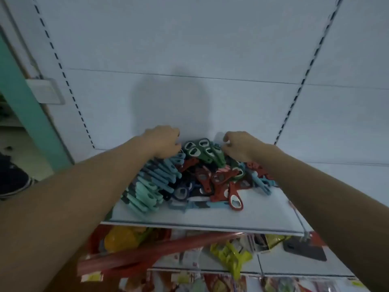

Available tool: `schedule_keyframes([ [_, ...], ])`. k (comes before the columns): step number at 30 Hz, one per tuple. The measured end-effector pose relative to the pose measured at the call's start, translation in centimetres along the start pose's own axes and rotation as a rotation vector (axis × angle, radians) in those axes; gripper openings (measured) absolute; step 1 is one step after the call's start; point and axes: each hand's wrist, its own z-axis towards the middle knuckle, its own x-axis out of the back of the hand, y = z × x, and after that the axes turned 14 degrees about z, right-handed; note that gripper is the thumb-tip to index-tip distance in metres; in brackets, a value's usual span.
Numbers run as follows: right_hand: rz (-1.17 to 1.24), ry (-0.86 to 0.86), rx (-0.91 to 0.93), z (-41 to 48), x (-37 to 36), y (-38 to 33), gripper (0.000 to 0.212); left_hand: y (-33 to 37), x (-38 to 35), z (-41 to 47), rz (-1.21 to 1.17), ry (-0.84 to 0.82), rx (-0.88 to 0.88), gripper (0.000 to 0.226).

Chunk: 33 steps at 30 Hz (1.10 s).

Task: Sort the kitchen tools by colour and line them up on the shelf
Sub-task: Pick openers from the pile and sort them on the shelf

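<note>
Two hands flank the dark green tools [202, 150] at the back of the shelf [200, 226]: left hand [164, 142] at their 9 o'clock, right hand [240, 146] at 3, equally near. Both curled; any grip hidden. Tools' long axes run 11-to-5.

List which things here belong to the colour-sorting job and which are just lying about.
Job: green tools, teal tools, red tools, shelf, left hand, right hand.
Lying about: yellow packets, red roll, black slab.
</note>
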Motion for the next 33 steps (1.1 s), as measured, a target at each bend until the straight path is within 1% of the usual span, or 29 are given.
schedule_keyframes([
  [2, 0.078, 0.031, -0.040, 1.1, -1.5, 0.5, 0.038, 0.5, -0.9, 2.1, -0.029, 0.033, -0.030, 0.042],
  [4, 0.161, 0.058, -0.095, 1.3, -3.7, 0.7, 0.043, 2.0, -2.3, 3.5, -0.084, 0.065, -0.098, 0.032],
  [5, 0.200, 0.085, -0.110, 1.6, -4.7, 1.0, 0.045, 2.8, -3.1, 4.2, -0.128, 0.083, -0.138, 0.032],
  [7, 0.283, 0.181, -0.112, 1.9, -6.1, 1.5, 0.046, 4.1, -4.4, 5.0, -0.202, 0.109, -0.195, 0.042],
  [9, 0.360, 0.267, -0.126, 2.0, -6.8, 2.1, 0.046, 4.6, -5.0, 5.7, -0.221, 0.139, -0.204, 0.051],
  [11, 0.435, 0.296, -0.137, 2.1, -7.4, 3.0, 0.046, 4.7, -5.3, 6.4, -0.238, 0.164, -0.219, 0.048],
  [13, 0.483, 0.317, -0.123, 2.2, -7.4, 3.8, 0.045, 4.4, -5.1, 7.1, -0.249, 0.187, -0.260, 0.037],
  [15, 0.476, 0.315, -0.080, 2.4, -7.1, 4.4, 0.037, 4.1, -4.5, 7.6, -0.237, 0.204, -0.283, 0.029],
  [19, 0.368, 0.268, -0.023, 3.1, -5.6, 4.9, 0.014, 3.3, -3.1, 8.4, -0.238, 0.138, -0.338, 0.024],
  [22, 0.325, 0.263, -0.009, 3.4, -4.3, 4.9, 0.015, 2.5, -2.0, 8.5, -0.290, 0.106, -0.345, 0.010],
  [25, 0.409, 0.301, -0.029, 3.2, -3.4, 4.8, 0.013, 2.2, -1.2, 8.1, -0.346, 0.120, -0.321, 0.006],
  [27, 0.530, 0.325, -0.082, 2.7, -3.4, 4.8, 0.013, 2.4, -1.0, 7.4, -0.455, 0.157, -0.287, 0.006],
  [29, 0.749, 0.368, -0.146, 1.9, -4.1, 4.9, 0.015, 2.7, -0.9, 6.6, -0.626, 0.205, -0.241, 0.003],
  [31, 0.986, 0.439, -0.199, 1.0, -5.2, 4.9, 0.018, 3.3, -1.1, 5.5, -0.824, 0.251, -0.160, 0.012],
  [33, 1.161, 0.543, -0.240, 0.0, -6.4, 5.1, 0.020, 4.4, -1.4, 4.3, -1.071, 0.266, -0.041, 0.018],
])
